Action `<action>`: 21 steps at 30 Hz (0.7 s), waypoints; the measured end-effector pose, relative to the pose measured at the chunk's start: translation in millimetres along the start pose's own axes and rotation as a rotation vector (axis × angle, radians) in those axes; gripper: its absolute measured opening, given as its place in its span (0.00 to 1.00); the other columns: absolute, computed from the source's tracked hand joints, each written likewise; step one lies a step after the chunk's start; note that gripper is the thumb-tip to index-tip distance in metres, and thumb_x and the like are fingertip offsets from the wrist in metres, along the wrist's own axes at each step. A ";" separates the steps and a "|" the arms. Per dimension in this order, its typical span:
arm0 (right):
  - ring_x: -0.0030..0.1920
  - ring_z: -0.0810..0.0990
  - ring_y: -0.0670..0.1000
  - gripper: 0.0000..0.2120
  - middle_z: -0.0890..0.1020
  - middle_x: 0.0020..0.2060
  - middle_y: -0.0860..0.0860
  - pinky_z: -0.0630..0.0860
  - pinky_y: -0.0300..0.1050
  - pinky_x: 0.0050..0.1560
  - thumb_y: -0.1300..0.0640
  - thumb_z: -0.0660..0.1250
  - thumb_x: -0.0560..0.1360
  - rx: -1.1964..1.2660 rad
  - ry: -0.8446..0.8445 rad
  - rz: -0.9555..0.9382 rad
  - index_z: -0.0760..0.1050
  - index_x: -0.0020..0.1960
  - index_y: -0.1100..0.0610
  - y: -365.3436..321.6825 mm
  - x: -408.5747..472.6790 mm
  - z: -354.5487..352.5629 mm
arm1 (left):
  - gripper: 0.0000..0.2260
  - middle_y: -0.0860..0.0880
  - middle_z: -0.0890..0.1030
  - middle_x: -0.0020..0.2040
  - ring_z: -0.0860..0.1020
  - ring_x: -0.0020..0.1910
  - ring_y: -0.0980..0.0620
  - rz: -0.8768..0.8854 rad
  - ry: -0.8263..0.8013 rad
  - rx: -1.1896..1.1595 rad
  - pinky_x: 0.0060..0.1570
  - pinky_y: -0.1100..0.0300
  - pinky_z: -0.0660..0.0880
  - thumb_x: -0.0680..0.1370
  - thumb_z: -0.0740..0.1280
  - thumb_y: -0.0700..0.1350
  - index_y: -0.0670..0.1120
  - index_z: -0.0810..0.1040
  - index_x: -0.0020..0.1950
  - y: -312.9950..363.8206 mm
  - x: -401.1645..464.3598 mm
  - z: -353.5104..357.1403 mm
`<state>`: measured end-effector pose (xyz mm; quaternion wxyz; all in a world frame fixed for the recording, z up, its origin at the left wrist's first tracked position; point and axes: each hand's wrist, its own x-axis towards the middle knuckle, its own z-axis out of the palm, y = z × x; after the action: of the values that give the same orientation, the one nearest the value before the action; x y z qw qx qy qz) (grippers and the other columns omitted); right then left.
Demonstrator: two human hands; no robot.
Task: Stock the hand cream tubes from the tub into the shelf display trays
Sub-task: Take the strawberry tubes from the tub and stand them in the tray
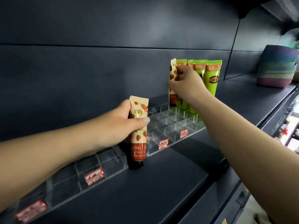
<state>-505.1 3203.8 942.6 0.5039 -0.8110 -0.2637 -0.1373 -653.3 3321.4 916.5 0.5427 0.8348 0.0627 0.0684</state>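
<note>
Nearest the viewer, a clear acrylic tray (100, 164) with red price labels (94, 176) sits at the front left of a dark shelf (161, 183). Just beyond it, the left hand (123, 125) curls round a strawberry-print hand cream tube (139, 126), thumb across its front. That tube stands upright, long axis vertical, dark cap down and crimped end up, its cap hanging in the gap between the near tray and a second clear tray (171, 125) of small empty compartments further back. Farther still, the right hand (186, 83) pinches the upper part of another strawberry tube (172, 83), also upright and cap down, its cap at the back row of the second tray, touching or just beside a row of green tubes (210, 78) standing there. The right hand is nearer the open back-row slot; the move ahead looks like a straight downward push. The tub is not in view.
</note>
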 end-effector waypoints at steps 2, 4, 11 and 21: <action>0.45 0.78 0.50 0.17 0.80 0.46 0.50 0.74 0.42 0.46 0.59 0.67 0.71 -0.036 -0.041 0.005 0.71 0.59 0.58 2.6 12.7 5.2 | 0.07 0.50 0.83 0.42 0.84 0.39 0.51 -0.011 0.002 -0.052 0.40 0.59 0.81 0.76 0.63 0.43 0.49 0.69 0.53 1.8 4.9 -4.3; 0.47 0.80 0.51 0.18 0.81 0.49 0.53 0.77 0.45 0.50 0.60 0.68 0.70 0.019 -0.060 0.039 0.72 0.59 0.59 5.6 20.4 8.8 | 0.06 0.48 0.81 0.40 0.84 0.37 0.49 0.036 0.061 -0.119 0.38 0.58 0.80 0.77 0.62 0.39 0.48 0.71 0.51 7.8 18.0 -11.5; 0.46 0.76 0.44 0.18 0.77 0.45 0.45 0.76 0.38 0.46 0.60 0.67 0.73 0.192 -0.120 -0.058 0.71 0.62 0.56 16.3 10.8 20.8 | 0.20 0.45 0.79 0.49 0.81 0.46 0.48 0.231 0.317 -0.048 0.46 0.51 0.80 0.71 0.71 0.39 0.53 0.66 0.55 19.0 82.5 -23.8; 0.43 0.80 0.45 0.07 0.80 0.40 0.48 0.79 0.41 0.48 0.60 0.72 0.69 0.528 -0.291 0.055 0.76 0.45 0.52 21.0 2.6 19.1 | 0.10 0.51 0.78 0.43 0.78 0.40 0.55 0.173 0.278 0.007 0.38 0.61 0.79 0.79 0.60 0.41 0.52 0.76 0.41 29.0 88.9 -18.1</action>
<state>-491.9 3214.2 919.6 0.6580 -0.6698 -0.3376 0.0673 -568.4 3341.8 954.3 0.5180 0.8215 0.0654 0.2292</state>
